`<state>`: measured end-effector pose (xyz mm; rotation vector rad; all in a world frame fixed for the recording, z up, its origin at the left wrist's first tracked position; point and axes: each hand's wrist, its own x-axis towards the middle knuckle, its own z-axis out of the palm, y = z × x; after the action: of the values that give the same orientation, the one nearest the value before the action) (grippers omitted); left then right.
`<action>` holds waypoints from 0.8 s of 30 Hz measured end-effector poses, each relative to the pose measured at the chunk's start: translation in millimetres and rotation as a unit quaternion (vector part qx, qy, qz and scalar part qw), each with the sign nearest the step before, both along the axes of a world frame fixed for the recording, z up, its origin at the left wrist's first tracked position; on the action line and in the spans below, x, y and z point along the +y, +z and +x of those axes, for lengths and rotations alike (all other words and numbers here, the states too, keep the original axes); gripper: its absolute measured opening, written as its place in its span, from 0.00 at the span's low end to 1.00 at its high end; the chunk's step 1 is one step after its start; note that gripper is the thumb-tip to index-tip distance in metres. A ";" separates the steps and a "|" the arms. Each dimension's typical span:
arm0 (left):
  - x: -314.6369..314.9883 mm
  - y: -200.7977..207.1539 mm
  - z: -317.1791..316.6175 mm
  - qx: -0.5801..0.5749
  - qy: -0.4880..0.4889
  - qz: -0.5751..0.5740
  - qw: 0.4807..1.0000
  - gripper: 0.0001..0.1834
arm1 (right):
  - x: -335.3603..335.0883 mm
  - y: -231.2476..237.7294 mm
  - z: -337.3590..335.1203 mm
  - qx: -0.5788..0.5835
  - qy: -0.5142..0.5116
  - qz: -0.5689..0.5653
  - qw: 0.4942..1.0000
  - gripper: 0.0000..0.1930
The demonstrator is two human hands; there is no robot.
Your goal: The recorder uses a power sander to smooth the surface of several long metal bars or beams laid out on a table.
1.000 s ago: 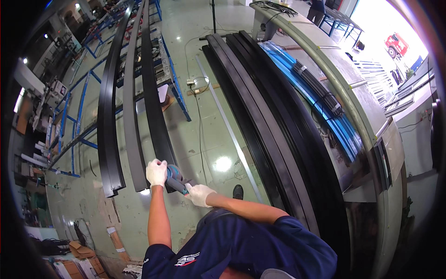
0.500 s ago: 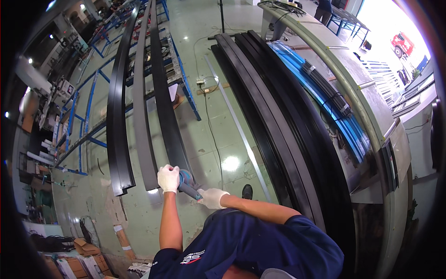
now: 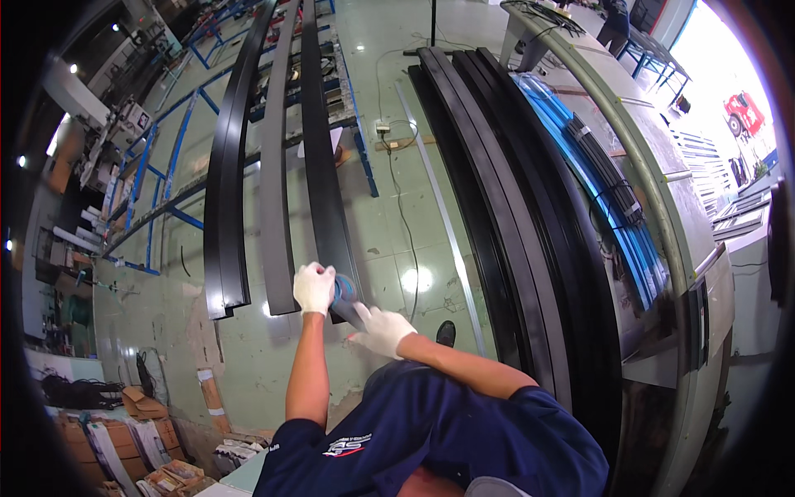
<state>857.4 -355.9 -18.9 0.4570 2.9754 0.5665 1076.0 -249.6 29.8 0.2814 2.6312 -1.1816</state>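
My left hand (image 3: 315,288), in a white work glove, is closed around the round head of a blue and grey power sander (image 3: 345,308). The gloved right hand (image 3: 384,332) grips the tool's grey body at its rear end, fingers partly hidden. The sander is over the near end of a long black profile (image 3: 328,195); I cannot tell whether its pad touches the surface. Left of it lie a grey profile (image 3: 275,182) and a wider black one (image 3: 227,207), both clear of my hands.
Blue metal racks (image 3: 364,157) support the profiles. More long dark profiles (image 3: 530,215) lie to the right, beside blue-wrapped bars (image 3: 613,215). A cable (image 3: 399,207) and a pale strip (image 3: 443,211) cross the green floor. Cardboard boxes (image 3: 145,402) stand at lower left.
The whole view has shifted, moving the racks and profiles right and slightly up. Both hands are still on the sander, which sits a little higher in view; the right hand's fingers look more spread.
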 end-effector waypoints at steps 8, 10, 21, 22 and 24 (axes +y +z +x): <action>2.1 -3.9 -7.1 0.006 0.004 0.003 1.000 0.27 | -18.8 -24.0 -70.1 0.044 0.012 0.190 0.981 0.50; -4.4 -1.8 5.3 -0.008 -0.004 -0.013 1.000 0.25 | -23.7 -31.9 -77.1 0.035 0.010 0.189 0.981 0.49; -14.1 -7.8 -21.4 0.002 -0.040 0.016 0.999 0.28 | -24.4 -42.5 -97.9 0.017 -0.004 0.096 0.995 0.43; -19.9 -6.0 -9.5 -0.003 -0.043 0.017 0.999 0.28 | -28.2 -41.8 -87.9 -0.004 0.005 0.088 0.996 0.43; -25.7 -2.9 7.5 -0.013 -0.044 0.022 0.999 0.27 | -31.3 -39.5 -78.9 -0.008 -0.004 0.088 0.996 0.42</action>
<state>864.9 -381.6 -21.8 0.5760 2.9074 0.6245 997.1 -280.9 -9.7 0.3330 2.7269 -0.9455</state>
